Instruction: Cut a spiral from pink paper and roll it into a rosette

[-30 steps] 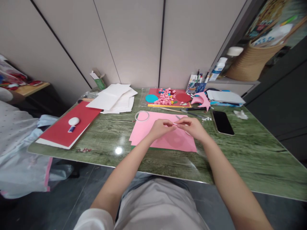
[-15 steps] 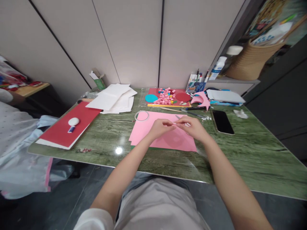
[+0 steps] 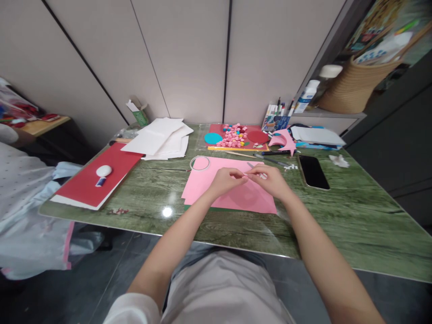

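Over the pink paper sheets (image 3: 199,186), my left hand (image 3: 228,181) and my right hand (image 3: 268,180) meet with their fingertips nearly touching. Both are closed in a pinch on a small pink piece (image 3: 246,174), which looks like paper; its shape is mostly hidden by the fingers. A grey blade-like tool (image 3: 250,165) shows just behind my right fingers, partly covered. On the upper left corner of the pink sheets lies a roll of clear tape (image 3: 200,163). Small white bits (image 3: 290,167) are scattered right of my right hand.
Behind the hands a clear bag (image 3: 232,135) holds small pink balls and coloured discs. A cut pink sheet (image 3: 284,140), pens (image 3: 275,153) and a phone (image 3: 313,172) lie to the right. White sheets (image 3: 158,137) and a red board (image 3: 97,177) are left. Another person's sleeve (image 3: 20,175) is far left.
Both hands stay in almost the same place, with only a very slight shift of the fingers around the small pink piece.
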Tool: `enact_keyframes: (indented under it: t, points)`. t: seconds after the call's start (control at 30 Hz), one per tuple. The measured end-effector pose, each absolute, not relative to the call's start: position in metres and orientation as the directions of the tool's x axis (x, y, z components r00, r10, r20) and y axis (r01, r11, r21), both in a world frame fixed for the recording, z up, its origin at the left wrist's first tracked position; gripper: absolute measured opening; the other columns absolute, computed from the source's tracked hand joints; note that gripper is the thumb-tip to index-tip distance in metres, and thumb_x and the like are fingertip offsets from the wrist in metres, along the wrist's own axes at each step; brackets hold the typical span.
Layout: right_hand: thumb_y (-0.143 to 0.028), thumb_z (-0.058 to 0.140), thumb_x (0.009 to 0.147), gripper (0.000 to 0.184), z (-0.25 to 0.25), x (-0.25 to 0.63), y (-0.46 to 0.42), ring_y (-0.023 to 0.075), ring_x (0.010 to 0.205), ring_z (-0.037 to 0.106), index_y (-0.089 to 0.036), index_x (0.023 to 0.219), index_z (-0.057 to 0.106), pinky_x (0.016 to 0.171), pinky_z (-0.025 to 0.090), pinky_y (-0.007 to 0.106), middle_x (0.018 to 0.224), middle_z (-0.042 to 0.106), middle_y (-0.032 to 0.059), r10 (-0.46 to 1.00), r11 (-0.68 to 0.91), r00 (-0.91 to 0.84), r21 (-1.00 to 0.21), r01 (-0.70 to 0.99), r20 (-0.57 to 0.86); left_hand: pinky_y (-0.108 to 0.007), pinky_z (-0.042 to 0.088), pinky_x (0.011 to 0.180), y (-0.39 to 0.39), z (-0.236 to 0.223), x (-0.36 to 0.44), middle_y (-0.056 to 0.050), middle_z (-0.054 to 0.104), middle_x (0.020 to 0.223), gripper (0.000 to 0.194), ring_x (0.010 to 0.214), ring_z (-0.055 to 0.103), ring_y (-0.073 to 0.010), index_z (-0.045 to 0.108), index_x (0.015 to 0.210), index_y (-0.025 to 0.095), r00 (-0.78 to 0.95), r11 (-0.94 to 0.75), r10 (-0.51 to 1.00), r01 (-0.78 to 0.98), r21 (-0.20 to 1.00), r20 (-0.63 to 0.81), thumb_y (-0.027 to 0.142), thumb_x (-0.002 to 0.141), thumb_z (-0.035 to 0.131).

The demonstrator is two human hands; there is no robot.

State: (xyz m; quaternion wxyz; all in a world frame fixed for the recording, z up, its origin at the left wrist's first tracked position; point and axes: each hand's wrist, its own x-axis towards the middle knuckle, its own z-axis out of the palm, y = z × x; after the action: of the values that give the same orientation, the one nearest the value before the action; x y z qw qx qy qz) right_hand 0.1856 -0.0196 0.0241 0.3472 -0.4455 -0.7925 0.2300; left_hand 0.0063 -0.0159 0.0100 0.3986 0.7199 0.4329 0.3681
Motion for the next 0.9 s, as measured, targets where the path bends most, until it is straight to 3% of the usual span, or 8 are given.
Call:
enact_keyframes:
  t: [0.9]
  points:
    - [-0.028,0.04,0.086,0.023,0.0212,0.184,-0.0174,0.0177,0.08,0.055,-0.021,0.086,0.063,0.071,0.041,0.03,0.084,0.061,0.0054,0.794,0.607,-0.463,-0.525,0.597,0.393,-0.027,0.043,0.073,-0.0137,0.0073,0.0074,-0.004,0.067,0.078,0.028,0.073,0.057,-0.0132,0.068,0.078,0.015,0.352,-0.27,0.923,0.312,0.911,0.153,0.039,0.068,0.058]
